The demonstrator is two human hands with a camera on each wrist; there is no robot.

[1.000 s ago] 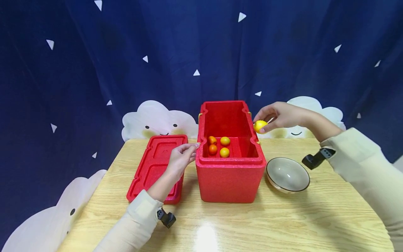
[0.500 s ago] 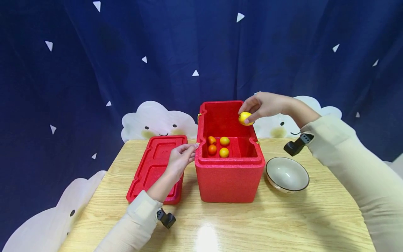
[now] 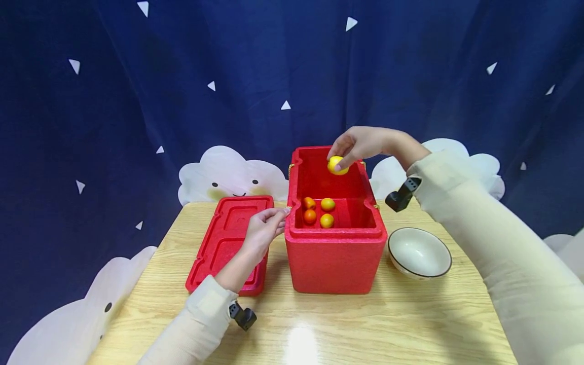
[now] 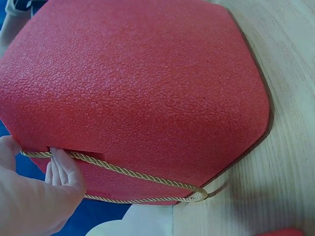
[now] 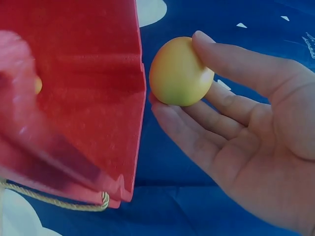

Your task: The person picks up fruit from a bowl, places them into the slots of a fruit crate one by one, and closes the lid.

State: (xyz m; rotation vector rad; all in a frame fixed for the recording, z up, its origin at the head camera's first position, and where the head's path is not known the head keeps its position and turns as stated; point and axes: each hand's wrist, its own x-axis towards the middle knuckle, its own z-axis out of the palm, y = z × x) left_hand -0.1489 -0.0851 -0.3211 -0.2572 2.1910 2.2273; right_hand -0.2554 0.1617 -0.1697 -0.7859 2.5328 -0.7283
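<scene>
My right hand (image 3: 360,144) holds a smooth yellow fruit (image 3: 338,166) over the far part of a red foam box (image 3: 335,263). In the right wrist view the thumb and fingertips pinch that fruit (image 5: 174,73), which shades from orange to green; its exact kind is unclear. My left hand (image 3: 264,229) grips the box's left rim. The left wrist view shows those fingers (image 4: 64,169) against the box side by a gold twisted rope (image 4: 133,173). Inside the box, on its floor, lie two orange-red fruits (image 3: 309,216) and two yellow ones (image 3: 327,220).
The red lid (image 3: 225,248), with recessed panels, lies on the wooden table (image 3: 365,324) left of the box. A pale bowl with a dark rim (image 3: 420,252) stands close to the box's right side. A dark blue curtain (image 3: 246,61) hangs behind.
My right hand has carried the yellow fruit leftward and up, from beside the box's right rim to above its opening. The left hand stays at the rim.
</scene>
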